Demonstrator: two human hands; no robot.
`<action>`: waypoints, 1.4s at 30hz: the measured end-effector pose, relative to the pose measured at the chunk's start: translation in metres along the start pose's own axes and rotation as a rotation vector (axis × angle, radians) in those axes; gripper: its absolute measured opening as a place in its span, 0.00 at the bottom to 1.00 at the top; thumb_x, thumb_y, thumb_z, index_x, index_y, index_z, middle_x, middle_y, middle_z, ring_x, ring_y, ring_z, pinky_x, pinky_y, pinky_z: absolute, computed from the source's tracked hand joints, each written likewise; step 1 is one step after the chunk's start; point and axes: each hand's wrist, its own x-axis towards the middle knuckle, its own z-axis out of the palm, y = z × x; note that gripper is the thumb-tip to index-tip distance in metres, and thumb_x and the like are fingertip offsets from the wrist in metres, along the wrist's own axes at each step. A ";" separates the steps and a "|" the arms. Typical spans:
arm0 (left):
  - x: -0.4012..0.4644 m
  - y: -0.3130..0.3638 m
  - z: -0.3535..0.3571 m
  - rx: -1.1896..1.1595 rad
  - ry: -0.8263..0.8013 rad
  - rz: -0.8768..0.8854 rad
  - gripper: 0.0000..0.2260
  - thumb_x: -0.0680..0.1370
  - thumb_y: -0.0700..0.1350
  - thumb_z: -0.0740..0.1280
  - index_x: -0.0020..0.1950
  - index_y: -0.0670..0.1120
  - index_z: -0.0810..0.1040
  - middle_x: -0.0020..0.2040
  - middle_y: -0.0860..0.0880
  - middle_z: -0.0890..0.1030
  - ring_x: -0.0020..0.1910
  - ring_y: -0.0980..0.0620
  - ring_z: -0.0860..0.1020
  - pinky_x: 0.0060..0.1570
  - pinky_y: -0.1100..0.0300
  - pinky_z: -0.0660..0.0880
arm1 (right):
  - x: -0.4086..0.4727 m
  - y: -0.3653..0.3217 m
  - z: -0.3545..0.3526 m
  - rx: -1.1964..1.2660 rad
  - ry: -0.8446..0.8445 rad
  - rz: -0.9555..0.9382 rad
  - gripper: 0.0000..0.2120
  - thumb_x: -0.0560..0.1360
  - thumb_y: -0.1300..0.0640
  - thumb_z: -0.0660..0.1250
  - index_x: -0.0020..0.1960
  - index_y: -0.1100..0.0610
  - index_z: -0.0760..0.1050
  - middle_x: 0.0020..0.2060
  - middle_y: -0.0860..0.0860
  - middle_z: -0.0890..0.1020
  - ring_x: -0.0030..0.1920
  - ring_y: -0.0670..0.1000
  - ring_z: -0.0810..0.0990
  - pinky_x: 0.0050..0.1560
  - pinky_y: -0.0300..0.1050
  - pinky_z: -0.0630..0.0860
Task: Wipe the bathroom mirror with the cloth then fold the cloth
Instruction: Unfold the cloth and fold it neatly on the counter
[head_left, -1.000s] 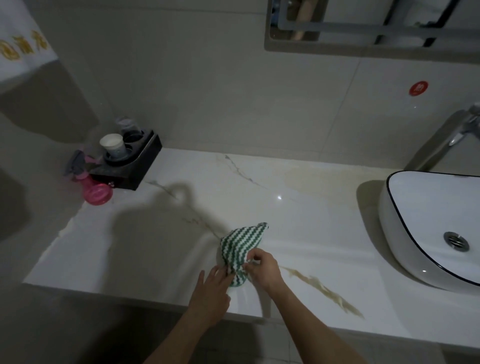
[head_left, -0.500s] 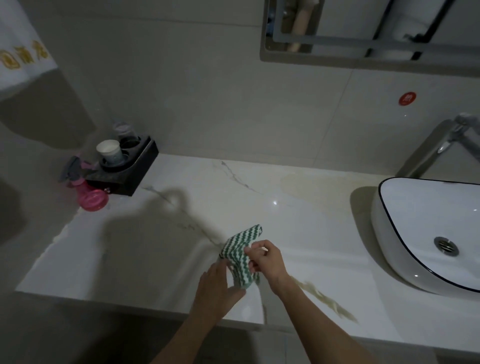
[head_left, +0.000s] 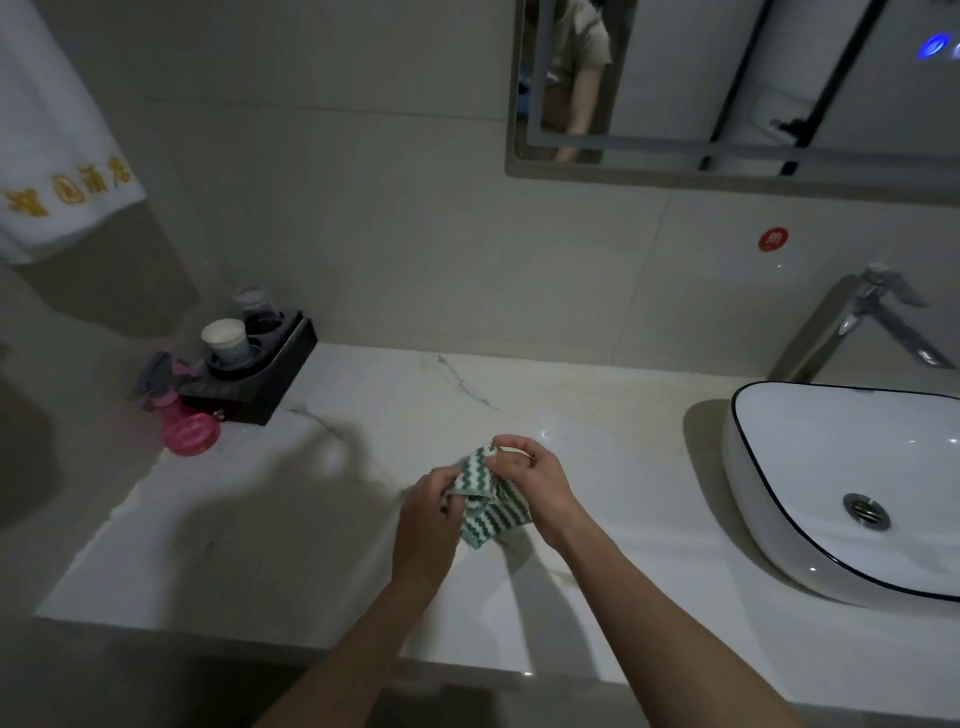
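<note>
Above the marble surface (head_left: 322, 525), between the black cup tray and the basin (head_left: 810, 519), the green-and-white zigzag cloth (head_left: 485, 506) hangs bunched between both hands, lifted clear of the stone. The likely trouble from here is a crooked fold: the cloth is crumpled, not flat, so any crease made in the air may trap a twisted corner, and the loose lower part could slip free and drop if either pinch eases. Laying it down first would seem safer. The left hand (head_left: 428, 512) has its fingers curled in on the cloth's left edge, gripping it. The right hand (head_left: 535, 480) pinches the top corner, its fingers (head_left: 506, 447) bent close together over the fabric. The mirror (head_left: 727, 93) hangs on the wall above.
</note>
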 end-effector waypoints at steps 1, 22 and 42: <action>0.003 0.005 -0.002 -0.006 0.012 0.018 0.10 0.72 0.37 0.62 0.51 0.43 0.79 0.46 0.46 0.81 0.43 0.47 0.78 0.43 0.56 0.74 | 0.000 -0.001 -0.001 -0.026 -0.019 -0.013 0.17 0.70 0.73 0.66 0.55 0.59 0.76 0.43 0.55 0.82 0.45 0.53 0.80 0.46 0.43 0.78; 0.077 0.039 -0.049 0.108 -0.077 0.297 0.07 0.76 0.37 0.67 0.51 0.44 0.82 0.47 0.48 0.80 0.46 0.53 0.77 0.49 0.63 0.72 | 0.021 -0.024 -0.011 -0.725 0.057 -0.350 0.11 0.73 0.68 0.64 0.49 0.54 0.74 0.42 0.49 0.79 0.43 0.49 0.77 0.39 0.37 0.73; 0.153 0.032 -0.086 0.410 -0.284 0.371 0.08 0.77 0.42 0.67 0.51 0.39 0.82 0.47 0.43 0.79 0.48 0.45 0.78 0.49 0.57 0.71 | 0.072 -0.092 -0.058 -1.146 0.195 -0.459 0.06 0.76 0.62 0.66 0.47 0.61 0.81 0.45 0.58 0.82 0.47 0.57 0.79 0.44 0.44 0.68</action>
